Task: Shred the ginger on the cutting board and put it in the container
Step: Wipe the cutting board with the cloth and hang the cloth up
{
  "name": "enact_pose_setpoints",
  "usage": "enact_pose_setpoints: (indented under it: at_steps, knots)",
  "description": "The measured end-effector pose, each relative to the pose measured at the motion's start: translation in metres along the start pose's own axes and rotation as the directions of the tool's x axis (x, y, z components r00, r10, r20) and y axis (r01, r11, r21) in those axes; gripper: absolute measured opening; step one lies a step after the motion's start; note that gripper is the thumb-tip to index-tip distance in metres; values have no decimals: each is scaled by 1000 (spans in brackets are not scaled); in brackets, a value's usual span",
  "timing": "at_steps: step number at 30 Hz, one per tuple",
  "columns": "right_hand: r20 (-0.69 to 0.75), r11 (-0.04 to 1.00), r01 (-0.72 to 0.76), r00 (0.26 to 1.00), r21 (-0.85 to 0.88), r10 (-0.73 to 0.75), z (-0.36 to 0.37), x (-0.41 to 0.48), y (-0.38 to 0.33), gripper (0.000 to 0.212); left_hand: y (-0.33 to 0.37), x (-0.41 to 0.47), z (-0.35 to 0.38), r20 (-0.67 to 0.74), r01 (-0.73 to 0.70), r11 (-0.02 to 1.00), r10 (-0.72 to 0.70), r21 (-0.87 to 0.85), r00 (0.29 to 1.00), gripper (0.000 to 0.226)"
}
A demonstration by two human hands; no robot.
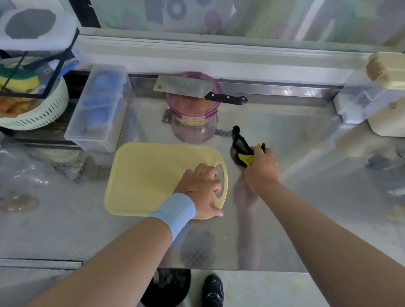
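On cutting board (143, 179): L hand (201, 190) flat, pressing; R hand (262, 167) grips black-yellow item (243, 150).

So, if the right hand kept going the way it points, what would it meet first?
Probably the purple-rimmed container with the cleaver across its top; the right hand, gripping a yellow-and-black tool, points that way, though depth is unclear.

Bright daylight from the window (237, 7), glare on the steel counter (297, 143), soft blur, wide-angle bending at edges.
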State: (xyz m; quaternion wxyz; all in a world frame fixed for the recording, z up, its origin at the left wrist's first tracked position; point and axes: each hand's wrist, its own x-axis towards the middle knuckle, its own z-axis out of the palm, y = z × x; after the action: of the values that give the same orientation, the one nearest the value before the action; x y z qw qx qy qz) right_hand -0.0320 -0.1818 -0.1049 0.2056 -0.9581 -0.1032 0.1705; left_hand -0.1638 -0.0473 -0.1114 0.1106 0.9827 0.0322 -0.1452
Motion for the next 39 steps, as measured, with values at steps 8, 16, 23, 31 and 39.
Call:
enact_pose_setpoints:
  at_steps: [8, 16, 23, 31, 39]
  knots:
    - [71, 992, 97, 993, -76, -91, 6, -1, -6, 67, -9, -40, 6, 72, -50, 994, 43, 94, 996, 50]
    - [142, 967, 219, 970, -134, -200, 18, -12, -19, 70, 12, -62, 12, 92, 133, 977, -150, 168, 984, 30]
    - [299, 777, 460, 885, -431, -358, 23, -39, -17, 61, -5, -87, 16, 211, 198, 976, -213, 94, 954, 28]
    - [280, 835, 403, 908, -373, -313, 35, -123, 18, 58, -42, -118, 19, 299, 67, 996, -80, 56, 951, 108]
    - [296, 826, 452, 883, -336, -364, 71, -216, 12, 56, -34, -81, 4, 300, 125, 982, -77, -144, 951, 100]
